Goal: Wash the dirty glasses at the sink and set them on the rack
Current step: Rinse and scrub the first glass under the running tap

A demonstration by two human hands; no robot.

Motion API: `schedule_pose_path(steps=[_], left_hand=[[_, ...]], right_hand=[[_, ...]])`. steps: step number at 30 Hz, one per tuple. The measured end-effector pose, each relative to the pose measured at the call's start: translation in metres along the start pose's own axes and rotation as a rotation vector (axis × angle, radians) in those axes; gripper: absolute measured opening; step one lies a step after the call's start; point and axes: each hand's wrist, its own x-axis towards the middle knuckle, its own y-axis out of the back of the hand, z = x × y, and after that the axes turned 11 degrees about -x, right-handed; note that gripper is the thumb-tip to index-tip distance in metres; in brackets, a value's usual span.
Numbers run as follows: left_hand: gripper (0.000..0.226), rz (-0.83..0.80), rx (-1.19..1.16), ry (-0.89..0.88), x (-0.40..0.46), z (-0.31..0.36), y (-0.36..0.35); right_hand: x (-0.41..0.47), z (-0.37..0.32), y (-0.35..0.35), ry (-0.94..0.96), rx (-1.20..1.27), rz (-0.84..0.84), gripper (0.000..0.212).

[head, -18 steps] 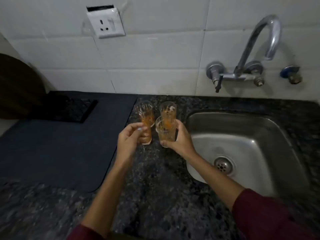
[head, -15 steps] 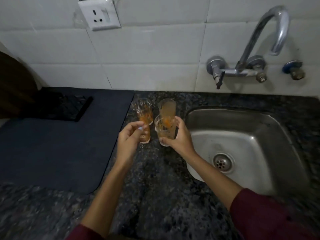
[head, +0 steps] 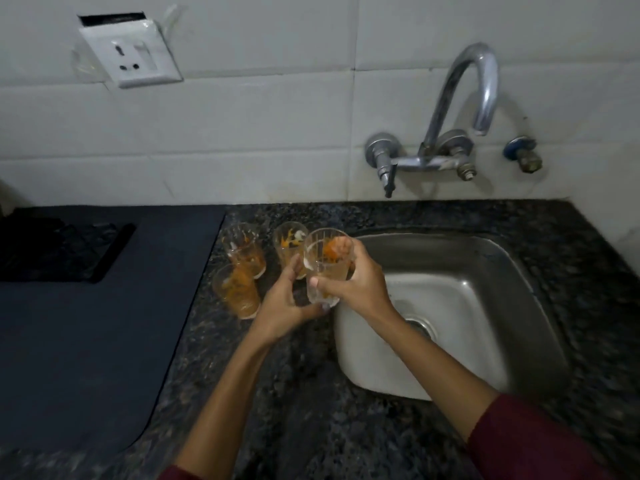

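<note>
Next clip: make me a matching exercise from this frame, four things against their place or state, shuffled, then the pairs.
1. raised glass
2. tap
3. dark mat
4. wall socket

A. on the tiled wall, upper left
B. flat on the counter, left of the standing glasses
C. gripped by the right hand
D. spout curving over the sink

Pairs: 1-C, 2-D, 3-B, 4-A

No readable lettering, brand, number or sign anywhere in view: none on the glasses [head: 237,289], none on the wall socket [head: 130,51], none on the tap [head: 460,98].
</note>
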Motion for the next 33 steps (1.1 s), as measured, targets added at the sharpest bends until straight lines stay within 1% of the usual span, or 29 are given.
schedule_pose_path(steps=[1,2,4,5,7,8,9,10,11,12,13,14,15,17,19,23,25,28,30,32,33], left_hand=[[0.088,-0.044,0.053,-0.021,0.008,0.004,-0.01],[0.082,-0.043,0.063,-0.054,0.016,0.01,-0.021],[0.07,0.019,0.032,-0.128,0.033,0.023,-0.042],[0.065,0.052,0.019,-0.155,0.04,0.028,-0.049],[0.063,0.086,0.027,-0.142,0.055,0.034,-0.053],[0.066,0.102,0.051,-0.118,0.061,0.035,-0.053],[0.067,0.115,0.082,-0.103,0.067,0.036,-0.051],[0.067,0.129,0.113,-0.097,0.071,0.038,-0.049],[0.064,0.146,0.131,-0.093,0.074,0.039,-0.048],[0.062,0.163,0.132,-0.089,0.076,0.04,-0.048],[0.061,0.18,0.125,-0.078,0.078,0.04,-0.047],[0.06,0.19,0.117,-0.071,0.078,0.04,-0.046],[0.059,0.197,0.115,-0.063,0.078,0.039,-0.044],[0.058,0.193,0.125,-0.06,0.076,0.037,-0.042],[0.055,0.169,0.135,-0.054,0.075,0.035,-0.039],[0.047,0.106,0.18,-0.041,0.073,0.034,-0.038],[0.049,0.108,0.192,-0.037,0.074,0.031,-0.039],[0.053,0.093,0.183,-0.022,0.078,0.028,-0.045],[0.054,0.059,0.174,-0.02,0.08,0.026,-0.051],[0.056,0.039,0.172,-0.027,0.082,0.024,-0.06],[0.058,0.027,0.169,-0.026,0.084,0.023,-0.065]], right_hand=[[0.002,-0.002,0.01,-0.002,0.019,0.009,0.066],[0.004,-0.005,0.019,-0.006,0.025,0.02,0.067],[0.01,-0.009,0.035,-0.016,0.011,0.009,0.069],[0.014,-0.009,0.043,-0.016,0.039,-0.032,0.066],[0.025,-0.01,0.06,-0.039,0.198,-0.153,0.049],[0.033,-0.01,0.068,-0.075,0.271,-0.147,0.038],[0.046,-0.008,0.075,-0.129,0.302,-0.07,0.035],[0.062,-0.007,0.083,-0.175,0.2,0.064,0.037],[0.08,-0.003,0.089,-0.193,0.007,0.187,0.04],[0.095,-0.003,0.092,-0.198,-0.187,0.259,0.045],[0.109,-0.005,0.092,-0.192,-0.332,0.28,0.05],[0.12,-0.008,0.088,-0.175,-0.426,0.259,0.052],[0.13,-0.011,0.083,-0.154,-0.494,0.238,0.048],[0.14,-0.014,0.074,-0.134,-0.61,0.293,0.033],[0.141,-0.012,0.071,-0.105,-0.738,0.349,0.034],[0.137,-0.007,0.071,-0.009,-0.948,0.275,0.049],[0.133,-0.009,0.072,0.017,-0.956,0.221,0.059],[0.11,-0.004,0.077,0.03,-0.79,0.14,0.074],[0.085,0.005,0.085,-0.007,-0.67,0.048,0.071],[0.057,0.016,0.098,-0.06,-0.618,-0.054,0.064],[0.043,0.023,0.106,-0.08,-0.592,-0.076,0.06]])
